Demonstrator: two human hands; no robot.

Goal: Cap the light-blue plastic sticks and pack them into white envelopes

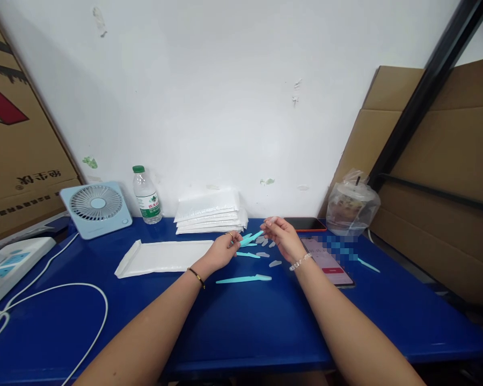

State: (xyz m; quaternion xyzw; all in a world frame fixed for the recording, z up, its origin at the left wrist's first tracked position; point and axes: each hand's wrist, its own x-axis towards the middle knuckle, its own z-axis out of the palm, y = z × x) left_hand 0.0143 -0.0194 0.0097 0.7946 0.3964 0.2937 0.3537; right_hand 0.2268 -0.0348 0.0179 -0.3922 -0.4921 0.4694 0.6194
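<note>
My left hand (pixel 226 247) is closed on a turquoise eyebrow razor (pixel 253 237), its tip pointing up and right. At that tip, the fingers of my right hand (pixel 282 236) are pinched together on a small pale piece that looks like a clear blade cap (pixel 271 220); whether it touches the razor is hard to tell. Below my hands one eyebrow razor (pixel 241 279) lies flat on the table, and a second razor (pixel 248 255) lies just above it. Several loose clear caps, among them one cap (pixel 275 263), are scattered between my hands. More turquoise razors are partly hidden behind my left fingers.
On the blue table (pixel 249 327) are a white padded mailer (pixel 165 256), a mailer stack (pixel 209 212), a fan (pixel 96 206), a bottle (pixel 147 195), a power strip (pixel 16 262), a phone (pixel 330 262), a darker phone (pixel 306 224) and a bagged drink cup (pixel 350 206). Another turquoise razor (pixel 369 265) lies right.
</note>
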